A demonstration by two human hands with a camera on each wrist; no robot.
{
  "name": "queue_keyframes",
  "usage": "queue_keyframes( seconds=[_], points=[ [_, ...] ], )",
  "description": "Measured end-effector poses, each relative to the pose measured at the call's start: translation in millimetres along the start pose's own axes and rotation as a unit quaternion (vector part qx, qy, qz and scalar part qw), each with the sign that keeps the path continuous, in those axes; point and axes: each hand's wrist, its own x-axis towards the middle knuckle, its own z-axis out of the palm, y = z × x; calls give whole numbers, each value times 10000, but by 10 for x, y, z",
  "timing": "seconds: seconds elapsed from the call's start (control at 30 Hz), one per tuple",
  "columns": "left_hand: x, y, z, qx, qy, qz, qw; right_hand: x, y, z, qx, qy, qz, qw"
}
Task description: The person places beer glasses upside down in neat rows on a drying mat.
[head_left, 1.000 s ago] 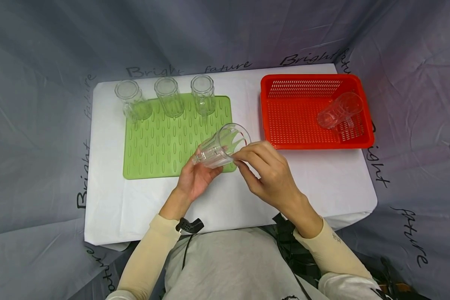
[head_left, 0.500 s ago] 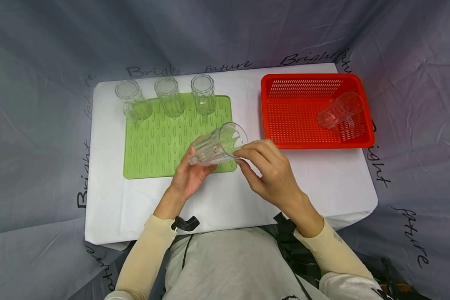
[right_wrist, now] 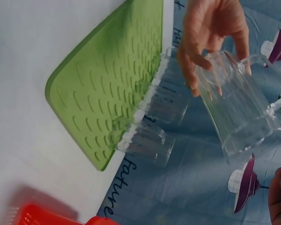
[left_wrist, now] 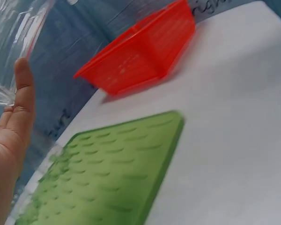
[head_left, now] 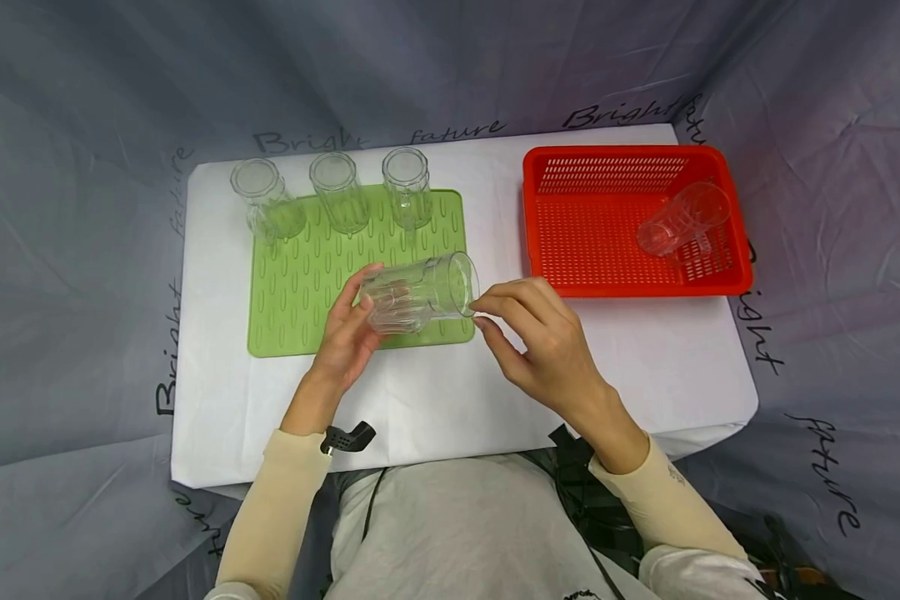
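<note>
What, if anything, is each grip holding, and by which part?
The left grip holds a glass mug around its base end. The right grip has fingertips at the rim, but whether it pinches there cannot be told.

A left hand grips the closed end of a clear glass mug, its mouth pointing away from the palm, as part of a right hand shows in shadow at the frame's edge near the rim. Three clear glasses line one edge of a ridged green mat on a white desk. A red basket fills one corner; behind hangs a blue-grey curtain bearing black lettering and purple-and-white shapes.
</note>
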Motion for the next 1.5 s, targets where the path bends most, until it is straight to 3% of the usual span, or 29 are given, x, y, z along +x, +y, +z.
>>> queue_keyframes(
  seconds=[0.2, 0.47, 0.83, 1.03, 1.27, 1.5],
  points=[
    [-11, 196, -171, 698, 153, 267, 9971, -17, 14, 1, 7, -25, 110, 9999],
    [-57, 351, -326, 1172, 472, 367, 9913, -40, 56, 22, -10, -33, 189, 9998],
    [-111, 501, -518, 2118, 959, 836, 9690, -76, 101, 35, -59, -23, 305, 9995],
    [-129, 584, -610, 3099, 1343, 1050, 9354, -104, 124, 41, -81, -45, 394, 9992],
    [-129, 685, -690, 3887, 1660, 971, 9011, -152, 177, 39, -155, -65, 539, 9984],
    [-105, 790, -744, 4913, 1881, 1040, 8440, -199, 276, 48, -259, -87, 759, 9967]
  ],
)
